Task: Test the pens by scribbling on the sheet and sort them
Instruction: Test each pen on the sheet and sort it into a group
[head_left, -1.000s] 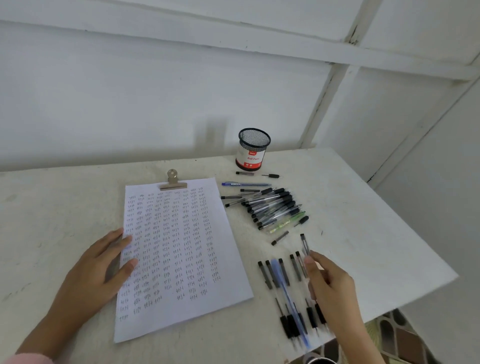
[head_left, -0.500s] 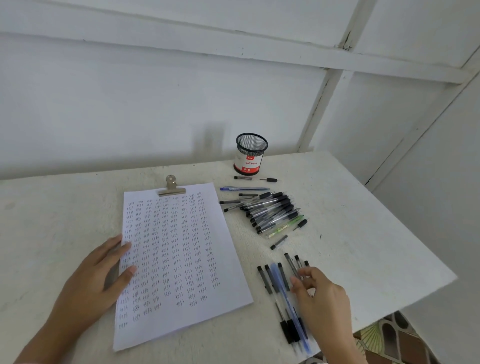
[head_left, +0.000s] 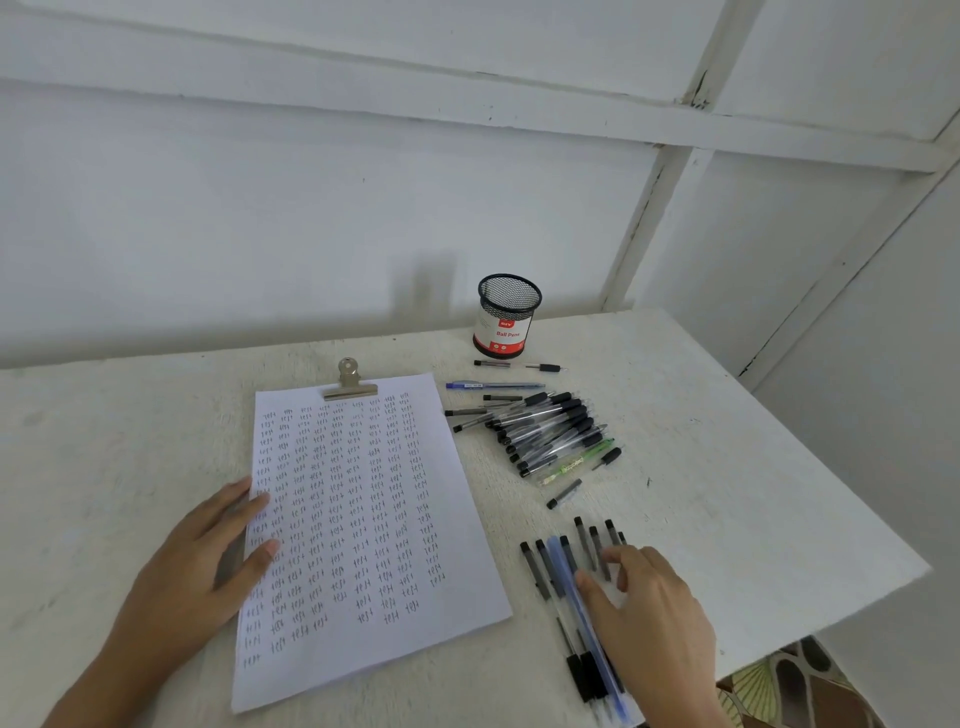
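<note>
Lower left of the frame: left hand (head_left: 208, 561) lies flat on the white table (head_left: 727, 467). Its fingers are straight and close together with the thumb spread away, and the fingertips and thumb tip rest on the left edge of the sheet (head_left: 363, 519).

We see the sheet lying centre frame, slightly tilted and covered in columns of small handwritten marks. A metal binder clip (head_left: 349, 379) grips its top edge.

Right of the sheet, upper centre: a black mesh pen cup (head_left: 506, 317) with a red and white "Ball Pens" label stands upright near the wall. A lone black pen (head_left: 517, 365) lies just in front of it, with a blue pen (head_left: 493, 385) below that.

Next comes a pile of black-capped clear pens (head_left: 550, 431), fanned and touching each other, with a green pen (head_left: 576, 462) along its lower edge. A short dark pen piece (head_left: 563, 493) lies apart, just below the pile.

Lower right: a sorted row of pens (head_left: 540, 569) lies side by side, near the sheet's right edge, with a pale blue pen (head_left: 571, 592) among the black ones.

The right hand (head_left: 654, 618) lies over this row, palm down and fingers bent. Its thumb tip is on the pale blue pen and its forefinger tip is on the black ones. We cannot tell whether it pinches a pen.

Bottom right corner, past the table edge: patterned floor (head_left: 789, 680).
</note>
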